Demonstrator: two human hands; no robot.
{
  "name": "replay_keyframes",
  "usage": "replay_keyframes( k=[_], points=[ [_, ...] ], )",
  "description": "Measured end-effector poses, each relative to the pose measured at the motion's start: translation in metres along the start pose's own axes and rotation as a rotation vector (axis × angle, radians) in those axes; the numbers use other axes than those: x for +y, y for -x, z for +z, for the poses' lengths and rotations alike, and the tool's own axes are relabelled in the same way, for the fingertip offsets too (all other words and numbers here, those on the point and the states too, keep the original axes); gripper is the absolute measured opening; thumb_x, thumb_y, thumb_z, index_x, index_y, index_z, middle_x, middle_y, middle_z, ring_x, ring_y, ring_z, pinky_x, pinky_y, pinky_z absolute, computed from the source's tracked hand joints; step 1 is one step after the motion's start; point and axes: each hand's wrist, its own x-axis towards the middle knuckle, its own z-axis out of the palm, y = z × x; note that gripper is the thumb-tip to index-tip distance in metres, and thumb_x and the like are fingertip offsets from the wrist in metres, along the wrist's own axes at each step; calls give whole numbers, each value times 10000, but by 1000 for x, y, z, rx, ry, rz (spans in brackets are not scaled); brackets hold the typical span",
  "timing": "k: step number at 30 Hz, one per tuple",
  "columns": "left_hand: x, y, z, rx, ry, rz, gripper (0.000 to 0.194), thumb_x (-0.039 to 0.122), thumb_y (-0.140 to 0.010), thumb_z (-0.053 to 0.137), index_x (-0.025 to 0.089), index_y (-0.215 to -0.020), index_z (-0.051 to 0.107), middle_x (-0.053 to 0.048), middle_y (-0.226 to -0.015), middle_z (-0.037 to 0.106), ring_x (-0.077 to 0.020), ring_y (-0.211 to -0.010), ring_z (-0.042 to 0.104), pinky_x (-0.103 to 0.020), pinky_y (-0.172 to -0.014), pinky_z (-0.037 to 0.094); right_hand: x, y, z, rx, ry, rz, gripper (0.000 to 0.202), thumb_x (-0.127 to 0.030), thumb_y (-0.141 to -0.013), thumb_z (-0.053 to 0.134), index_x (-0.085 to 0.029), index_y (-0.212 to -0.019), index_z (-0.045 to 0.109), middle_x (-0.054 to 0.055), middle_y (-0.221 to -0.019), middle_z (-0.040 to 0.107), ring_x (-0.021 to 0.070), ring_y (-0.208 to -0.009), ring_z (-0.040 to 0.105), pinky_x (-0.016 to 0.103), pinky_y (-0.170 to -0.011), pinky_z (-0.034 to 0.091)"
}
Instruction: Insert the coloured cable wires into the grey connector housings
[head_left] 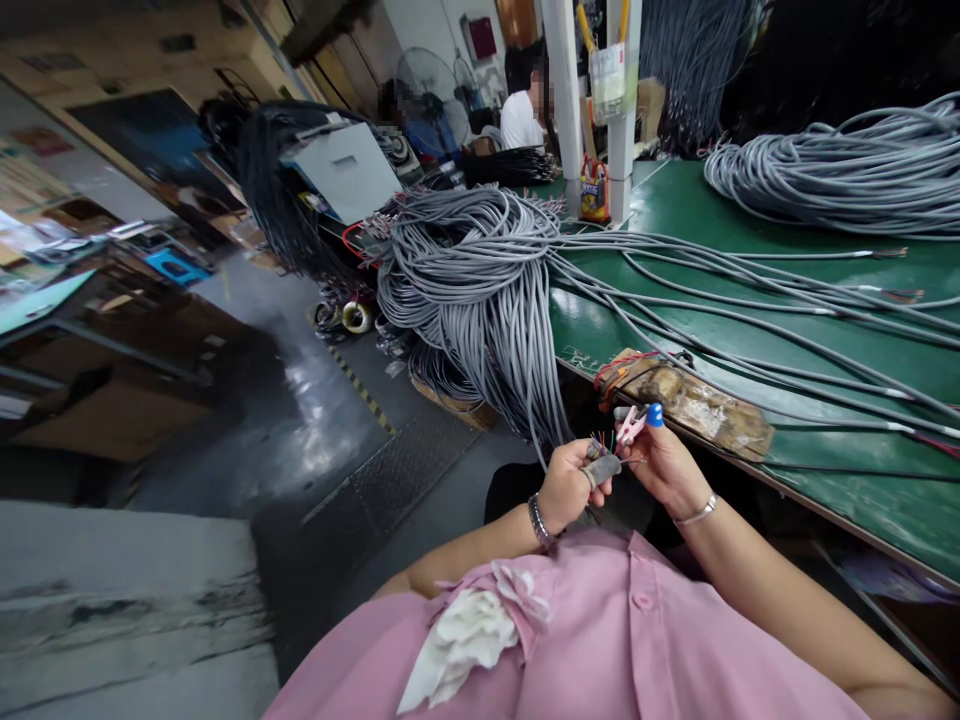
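Note:
Fanned coloured wires (604,444) stick up at the stripped end of a grey cable, close in front of my body. My left hand (568,486) is closed round that cable end (602,470). To its right, my right hand (670,468) pinches a small pink clip (631,425) beside the wires; a blue cover (655,415) sits on one fingertip. Whether the clip touches a wire is too small to tell. Just beyond my hands, a wooden block (686,405) wrapped in clear tape lies on the table edge, with red and black leads at its left end.
The green table (675,205) carries long grey cables (750,330) and a coil (840,175) at the back right. A large cable bundle (480,270) hangs over its left edge. White posts (619,110) rise behind. A person (520,120) sits farther back.

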Motion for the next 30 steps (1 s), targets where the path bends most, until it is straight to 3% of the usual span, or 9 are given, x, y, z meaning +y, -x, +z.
replay_keyframes(
  k=[10, 16, 23, 30],
  points=[
    [-3, -2, -1, 4, -20, 1, 335, 450, -725, 664, 138, -665, 557, 13, -511, 566, -59, -338, 446, -172, -330, 307, 0, 1, 1, 3, -17, 7, 383, -569, -699, 693, -187, -716, 667, 6, -666, 636, 98, -540, 517, 224, -471, 415],
    [3, 3, -2, -11, 12, -13, 334, 447, -727, 666, 137, -664, 560, 6, -507, 570, -68, -343, 456, -176, -331, 319, -8, 8, 6, -76, -42, 96, 451, -638, -752, 584, -198, -791, 676, 26, -746, 666, 111, -562, 546, 237, -515, 437],
    [4, 14, 0, -4, 51, -3, 313, 428, -733, 677, 134, -709, 573, 8, -521, 579, -69, -348, 467, -174, -341, 344, -12, 14, 4, -56, 58, 35, 252, -437, -823, 624, -194, -854, 680, 18, -764, 642, 102, -615, 528, 209, -526, 426],
    [-1, 6, 4, 83, 119, 35, 297, 409, -776, 638, 144, -688, 535, 13, -513, 572, -65, -338, 457, -167, -324, 301, -10, 14, 3, -48, 118, 14, 324, -483, -828, 600, -170, -790, 674, 25, -716, 611, 106, -611, 515, 211, -527, 428]
  ],
)
